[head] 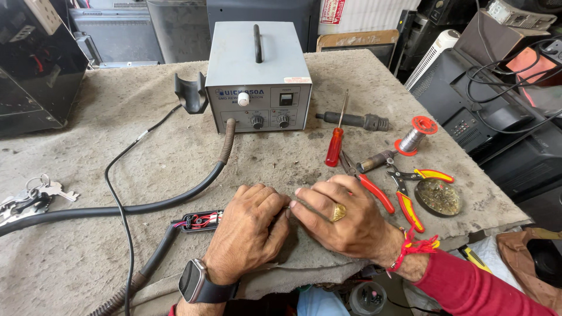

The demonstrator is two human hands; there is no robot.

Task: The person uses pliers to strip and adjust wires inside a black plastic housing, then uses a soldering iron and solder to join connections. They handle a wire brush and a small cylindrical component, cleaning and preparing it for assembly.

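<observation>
Both hands are down low, knuckles up, fingertips meeting in the middle. The left hand curls tight, wrist straight back toward the body. The right hand angles in from the right, fingers bent and pinched.

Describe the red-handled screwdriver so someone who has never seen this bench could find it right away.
Start at the grey rework station at the back of the bench. Just off its right front corner lies the screwdriver, pointing away. Unlike the red-and-yellow pliers beside it, it has one plain red handle.
</observation>
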